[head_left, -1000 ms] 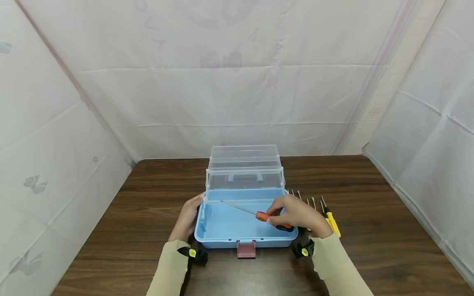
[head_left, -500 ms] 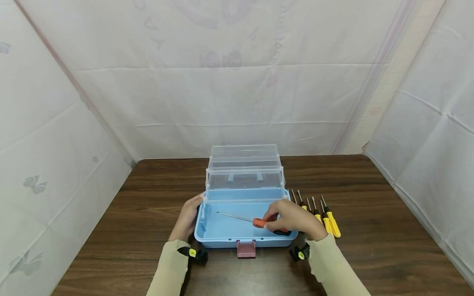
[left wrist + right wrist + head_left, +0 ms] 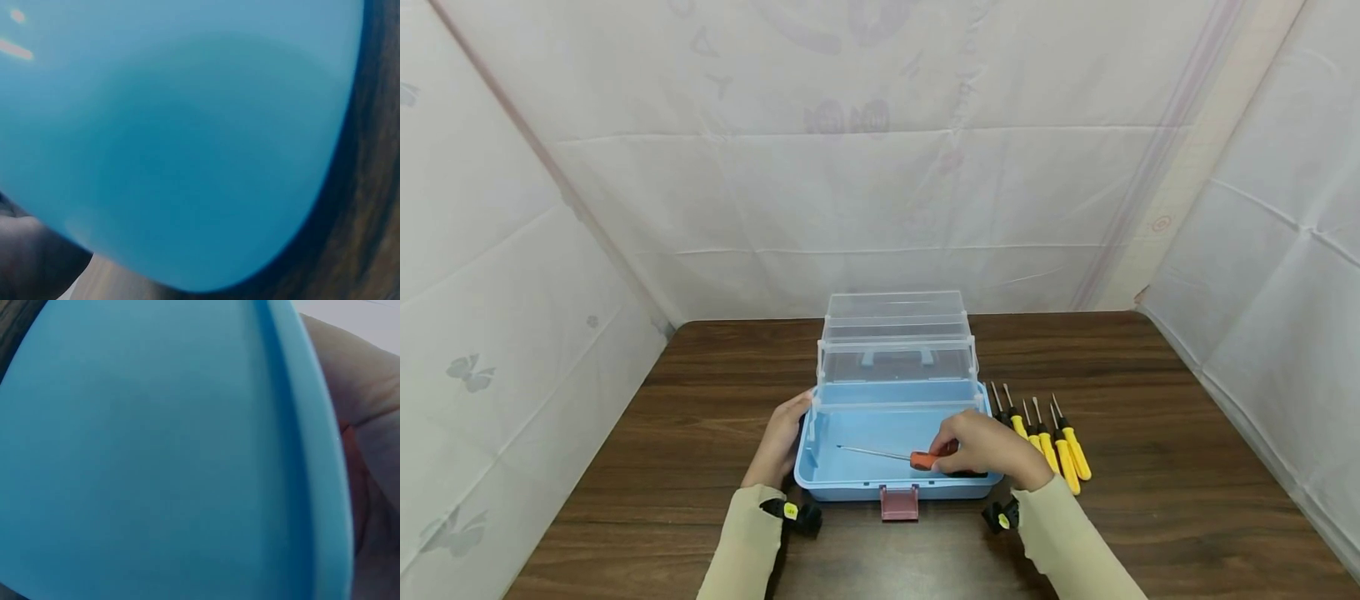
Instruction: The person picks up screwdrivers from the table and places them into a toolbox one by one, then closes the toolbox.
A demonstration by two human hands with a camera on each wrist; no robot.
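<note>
White sheeting hangs on three sides of a dark wooden worktop (image 3: 1150,433), and near its front edge, at the middle, stands an open box (image 3: 850,483) with a blue base, a clear lid tipped back and a pink latch (image 3: 899,502) at the front. Over the last second the right hand (image 3: 983,446) has come down from above the rim into the base, and the orange screwdriver (image 3: 917,458) it carries has sunk with it: a second ago the shaft crossed the far wall of the box in the air, and now it lies low over the floor of the base, tip pointing to the left wall. That suggests the tool is at the point of being laid down inside, though the fingers are curled round the handle and I cannot tell whether it already rests on the floor. The left hand (image 3: 782,440) has not moved; it lies against the outer left wall of the box with fingers relaxed, steadying it without closing round anything. Both wrist views show little more than blurred blue plastic. Counted: one box, one orange screwdriver inside it, and four yellow screwdrivers (image 3: 1047,446) in a row on the worktop just beside the box's right wall, tips pointing to the back edge; the hand's descent has uncovered more of their handles.
</note>
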